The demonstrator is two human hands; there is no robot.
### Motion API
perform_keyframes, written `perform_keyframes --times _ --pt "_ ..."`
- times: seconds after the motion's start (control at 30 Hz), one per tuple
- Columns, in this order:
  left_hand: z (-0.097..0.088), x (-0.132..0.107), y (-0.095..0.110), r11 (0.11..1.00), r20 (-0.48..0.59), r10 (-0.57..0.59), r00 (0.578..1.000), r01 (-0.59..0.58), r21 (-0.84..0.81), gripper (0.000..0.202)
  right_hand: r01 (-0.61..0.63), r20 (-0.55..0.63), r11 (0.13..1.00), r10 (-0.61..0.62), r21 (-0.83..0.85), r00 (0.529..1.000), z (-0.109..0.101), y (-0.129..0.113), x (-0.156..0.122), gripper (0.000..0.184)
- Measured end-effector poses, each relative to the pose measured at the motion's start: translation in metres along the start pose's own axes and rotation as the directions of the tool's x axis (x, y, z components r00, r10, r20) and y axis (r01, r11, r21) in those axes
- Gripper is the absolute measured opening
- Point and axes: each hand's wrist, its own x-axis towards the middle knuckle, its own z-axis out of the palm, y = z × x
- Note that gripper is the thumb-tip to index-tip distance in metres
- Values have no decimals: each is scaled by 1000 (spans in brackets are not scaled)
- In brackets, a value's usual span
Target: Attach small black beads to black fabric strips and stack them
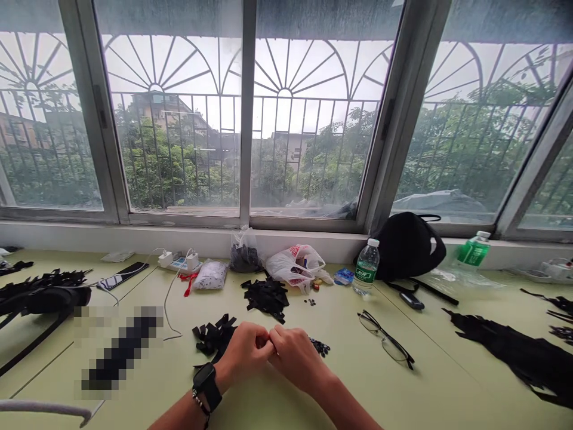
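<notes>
My left hand [244,352], with a black wristwatch [206,385] and a beaded bracelet on its wrist, meets my right hand [295,358] at the middle of the pale green table [286,382]. Their fingers close together, and whatever lies between them is hidden. A heap of black strips [213,337] touches the side of my left hand. Small dark beads [320,347] lie by my right fingers. Another pile of black strips [265,298] sits farther ahead.
Glasses [385,339] lie right of my hands. Black fringed pieces [510,352] lie at the right, and more [40,295] at the left beside a pixelated object [120,349]. A phone, charger, water bottles, plastic bags and a black bag line the windowsill side.
</notes>
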Motion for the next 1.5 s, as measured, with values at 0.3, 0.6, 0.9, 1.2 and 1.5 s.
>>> perform_keyframes --times 0.3,0.6,0.9,1.2,1.5 --pt "-3 3 0 991 55 -4 998 11 -131 19 2 26 1000 -3 19 1000 -8 3 1 19" --pt "1 6 -5 997 -110 -37 993 29 -74 33 -99 -95 973 121 209 988 -6 8 4 33" --pt "0 13 -14 967 -168 -94 981 49 -251 53 -111 -166 855 223 507 961 -11 2 8 24" --pt "2 12 -9 950 -81 -24 996 -3 -312 54 -106 -153 825 227 555 962 -10 3 7 26" --pt "-19 7 0 968 -265 -98 959 154 200 40 -120 -85 881 178 459 980 -13 17 5 16"
